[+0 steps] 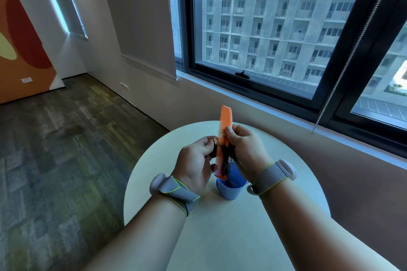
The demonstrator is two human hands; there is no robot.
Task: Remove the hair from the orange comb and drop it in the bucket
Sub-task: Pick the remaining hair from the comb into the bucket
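**poster1:** Forearms first, both with grey wrist straps [179, 191], reaching out over the round white surface [286, 215]. Right hand [246, 149] is closed around the orange comb [223, 138], holding it upright with the thumb pressed on the spine, low end hanging right above the little blue bucket [231, 187]. Left hand [196, 160] is pinched shut on something small and dark at the teeth. Looks like a bit of the hair [226, 160], but I can't swear to it from where I'm standing.

**poster2:** So where's the rest of the hair?

**poster1:** Dark clump tangled in the lower teeth, on the right hand's side, just over the bucket's mouth.

**poster2:** What goes wrong from here then?

**poster1:** My guess: the bucket's small and light-looking, and the comb tip sits near its rim. One hard tug and the comb could knock it over. Also loose strands tend to cling to fingers, so when the left hand lets go they may drift onto the surface instead of dropping in. And pulling sideways rather than along the teeth might just snag the clump tighter.
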